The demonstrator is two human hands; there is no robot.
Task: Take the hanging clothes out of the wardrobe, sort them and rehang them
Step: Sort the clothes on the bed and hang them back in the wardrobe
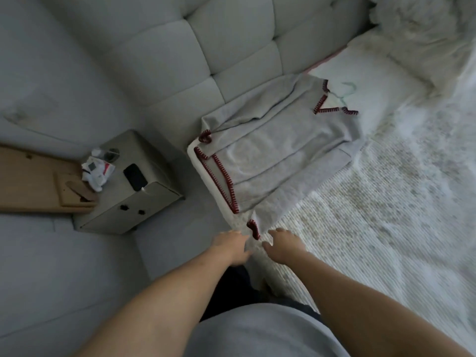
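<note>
1. Wood board (31, 176) at far left edge, lying flat w/ a smaller wooden piece on top of it, next to the nightstand.
2. Nightstand (134, 181), grey, boxy, just left of the bed corner. On top: crumpled white paper or packet (98, 173) w/ red and dark marks, a small clear round thing behind it (too blurry to tell what), and a black phone (135, 176) lying flat.
3. Headboard (206, 42), grey, padded in squares, runs across top of view behind nightstand and bed.
4. Left hand (231, 247) low in centre, at the bed corner; fingers reach fwd onto the sleeve end of the cardigan, thumb side toward the cuff. Seems to pinch the fabric edge, but can't tell for sure – blurred.
5. Cardigan (278, 155), grey knit w/ dark red stitched trim, lies spread flat on the bed near the headboard corner, neck toward the pillow. One sleeve runs down along the mattress edge; its red-trimmed cuff (253, 229) sits between the two hands.
6. Hanger (346, 92), pale, hook pokes out of the neck opening onto the pillow.
7. Right hand (282, 244) just right of the cuff, palm down on the bedspread (373, 215), fingers spread and relaxed, gripping nothing.
8. Pillow (368, 81), white, at upper right; rumpled white bedding beyond it.
</note>
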